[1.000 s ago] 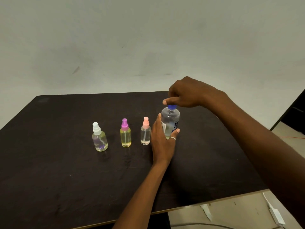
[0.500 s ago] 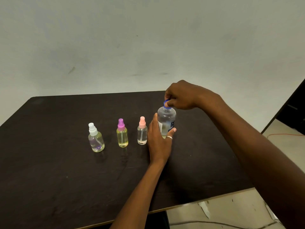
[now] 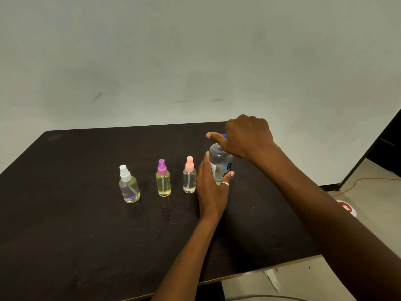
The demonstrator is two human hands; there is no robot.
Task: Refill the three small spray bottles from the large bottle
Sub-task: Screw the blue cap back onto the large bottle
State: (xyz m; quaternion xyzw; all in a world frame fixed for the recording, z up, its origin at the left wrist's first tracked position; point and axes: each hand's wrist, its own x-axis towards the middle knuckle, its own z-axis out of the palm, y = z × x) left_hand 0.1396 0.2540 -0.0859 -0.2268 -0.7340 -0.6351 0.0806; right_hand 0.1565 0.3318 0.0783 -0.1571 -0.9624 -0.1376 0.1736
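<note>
The large clear bottle (image 3: 221, 162) stands upright on the dark table (image 3: 86, 235), right of the small ones. My left hand (image 3: 211, 190) wraps its body from the near side. My right hand (image 3: 245, 136) is over its top, fingers pinching the blue cap (image 3: 223, 135), which is mostly hidden. Three small spray bottles stand in a row to the left: white-topped (image 3: 128, 185), purple-topped (image 3: 163, 178) with yellowish liquid, and pink-topped (image 3: 189, 175), nearly touching my left hand.
A pale wall rises behind the table. Past the table's right edge lie bare floor, an orange cable (image 3: 368, 181) and a white-and-red round object (image 3: 347, 208). A dark panel (image 3: 386, 148) stands at far right.
My right hand has turned on the blue cap, its thumb now pointing left. My left hand keeps its hold on the large bottle. The small bottles have not moved.
</note>
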